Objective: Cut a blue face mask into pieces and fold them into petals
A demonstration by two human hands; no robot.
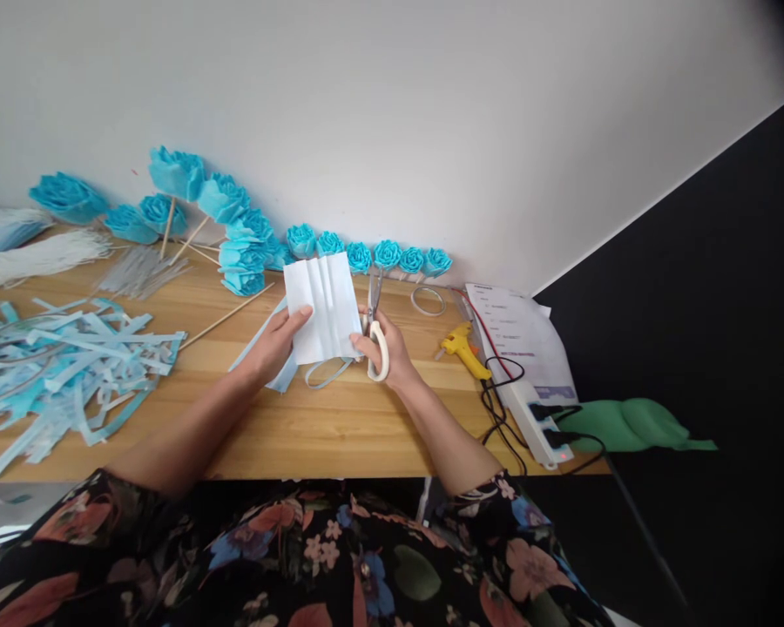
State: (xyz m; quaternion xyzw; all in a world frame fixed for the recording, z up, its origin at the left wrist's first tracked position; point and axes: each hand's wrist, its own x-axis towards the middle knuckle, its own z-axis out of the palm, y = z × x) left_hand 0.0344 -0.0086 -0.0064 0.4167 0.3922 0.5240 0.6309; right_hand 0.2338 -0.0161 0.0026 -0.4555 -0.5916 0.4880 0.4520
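A pale blue-white pleated face mask (327,309) is spread upright between my hands above the table. My left hand (275,341) is closed on its left edge, thumb on the front. My right hand (394,355) pinches the lower right edge and also holds white-handled scissors (380,350), their metal blades pointing away from me. Behind the mask, light blue strips (325,380) lie on the wood. The right hand's fingers behind the mask are partly hidden.
Cut blue and white strips (82,357) are heaped at left. Blue paper-like flowers (241,248), some on sticks, line the wall. At right are a tape roll (428,301), a yellow glue gun (462,348), a power strip (539,427) with black cables, and printed sheets (519,326).
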